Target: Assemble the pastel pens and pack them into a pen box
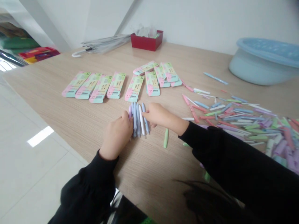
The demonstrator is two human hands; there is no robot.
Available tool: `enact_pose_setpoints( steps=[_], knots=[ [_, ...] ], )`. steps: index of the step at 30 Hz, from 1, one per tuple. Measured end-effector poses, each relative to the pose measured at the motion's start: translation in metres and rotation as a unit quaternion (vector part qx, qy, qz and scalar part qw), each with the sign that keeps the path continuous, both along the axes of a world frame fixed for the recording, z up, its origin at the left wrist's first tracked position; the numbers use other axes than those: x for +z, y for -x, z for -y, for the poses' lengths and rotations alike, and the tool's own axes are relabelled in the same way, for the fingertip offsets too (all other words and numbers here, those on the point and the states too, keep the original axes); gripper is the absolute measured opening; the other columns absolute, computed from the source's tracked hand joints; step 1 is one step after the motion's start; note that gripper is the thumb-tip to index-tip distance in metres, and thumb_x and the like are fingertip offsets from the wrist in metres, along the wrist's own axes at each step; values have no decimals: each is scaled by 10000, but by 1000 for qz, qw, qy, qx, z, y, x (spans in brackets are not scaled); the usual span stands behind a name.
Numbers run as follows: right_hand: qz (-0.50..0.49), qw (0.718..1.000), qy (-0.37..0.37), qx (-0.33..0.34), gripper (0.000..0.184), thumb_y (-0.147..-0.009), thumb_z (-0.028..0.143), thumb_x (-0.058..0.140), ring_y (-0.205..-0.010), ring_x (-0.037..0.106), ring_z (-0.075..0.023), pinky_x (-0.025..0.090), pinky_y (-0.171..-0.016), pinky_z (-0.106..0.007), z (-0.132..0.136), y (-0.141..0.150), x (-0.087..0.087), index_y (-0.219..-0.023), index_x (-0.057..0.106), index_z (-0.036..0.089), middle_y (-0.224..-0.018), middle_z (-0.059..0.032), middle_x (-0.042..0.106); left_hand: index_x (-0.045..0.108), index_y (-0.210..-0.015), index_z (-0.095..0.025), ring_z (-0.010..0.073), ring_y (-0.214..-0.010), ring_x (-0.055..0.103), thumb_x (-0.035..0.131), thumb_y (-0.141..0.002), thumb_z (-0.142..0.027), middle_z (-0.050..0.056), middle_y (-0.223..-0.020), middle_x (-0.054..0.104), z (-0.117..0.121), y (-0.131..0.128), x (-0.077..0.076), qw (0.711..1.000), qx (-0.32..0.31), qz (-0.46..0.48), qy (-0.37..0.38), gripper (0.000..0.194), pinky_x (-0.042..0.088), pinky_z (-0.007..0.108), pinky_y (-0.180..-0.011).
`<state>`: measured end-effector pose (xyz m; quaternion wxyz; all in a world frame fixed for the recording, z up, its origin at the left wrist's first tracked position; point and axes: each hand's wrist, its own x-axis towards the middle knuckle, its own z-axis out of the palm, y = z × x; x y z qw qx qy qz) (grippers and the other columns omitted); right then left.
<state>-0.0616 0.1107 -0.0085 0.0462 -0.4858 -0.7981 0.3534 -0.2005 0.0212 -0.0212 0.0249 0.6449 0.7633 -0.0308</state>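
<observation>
Several capped pens point(137, 119) lie side by side on the table in front of me, mostly blue-grey, with a white one point(141, 119) and a purple one point(130, 111) among them. My left hand point(118, 132) is closed at the left end of this row, its curled fingers against the purple pen. At the right end, my right hand point(157, 115) pinches a blue pen point(146, 119) between thumb and fingers. The undersides of both hands are hidden. A lone green pen piece point(166, 138) lies just right of the row.
Beyond the row stand several pastel pen boxes point(116, 85). Loose pen parts point(247, 119) spread across the right side, under my right sleeve. A blue basin point(261, 68), a red box point(146, 43) with plastic bags and a clear umbrella point(105, 45) sit at the back.
</observation>
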Motion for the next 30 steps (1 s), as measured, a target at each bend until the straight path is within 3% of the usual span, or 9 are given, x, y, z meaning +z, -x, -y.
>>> enact_pose_setpoints(
  steps=[4,7,11,14,20,23,27,30],
  knots=[
    [-11,999,37,3,299,-1005,286,445,-512,672,-175,572,-482,-282,-1,-12,4,-928,674,110,-646,-96,703,545,-1138,-123,321,-832,750,244,-1067,-301,166,-894,750,-2,0,2,1000,17,15,-12,357,508,349,-669],
    [-3,1000,13,15,248,-967,227,467,-532,673,-192,570,-513,-311,2,-27,7,-977,677,97,-692,-108,710,549,-1187,-129,320,-854,742,219,-1068,-318,164,-923,754,0,-1,5,998,31,33,-36,398,529,373,-695],
    [-20,995,-90,41,343,-939,168,477,-874,709,-235,560,-804,-372,9,-34,4,-1257,603,136,-1060,-146,734,553,-1347,-134,371,-1219,608,298,-1048,-321,221,-1357,632,9,-3,3,990,-47,48,-124,434,491,505,-991],
    [-22,987,-145,73,400,-951,153,440,-1060,659,-240,497,-922,-372,13,-26,0,-1326,574,191,-1314,-152,630,478,-1498,-160,417,-1373,461,310,-1046,-367,201,-1581,437,16,-3,-8,985,-92,57,-136,524,432,595,-1057],
    [20,980,-169,103,350,-956,176,427,-945,664,-250,490,-841,-375,16,-28,4,-1243,628,168,-1222,-169,623,383,-1583,-183,413,-1439,398,255,-1063,-380,148,-1667,339,16,1,-28,988,-128,41,-81,571,387,616,-1080],
    [28,979,-178,94,351,-959,174,419,-977,661,-251,488,-860,-373,16,-42,11,-1239,629,151,-1261,-176,617,370,-1588,-156,427,-1480,351,254,-1062,-398,147,-1679,308,16,0,-24,988,-130,42,-66,590,363,623,-1098],
    [37,978,-189,80,333,-941,145,450,-1066,645,-254,473,-917,-363,19,-70,20,-1208,649,137,-1296,-169,620,315,-1612,-155,400,-1547,250,259,-1065,-409,127,-1705,233,15,-6,-15,982,-145,44,-114,606,304,602,-1164],
    [50,977,-194,70,345,-920,119,461,-1113,639,-259,449,-962,-363,27,-99,25,-1197,666,119,-1241,-154,669,343,-1605,-179,389,-1556,240,257,-1067,-390,110,-1701,253,12,-11,-18,976,-182,42,-108,585,314,594,-1169]
  ],
)
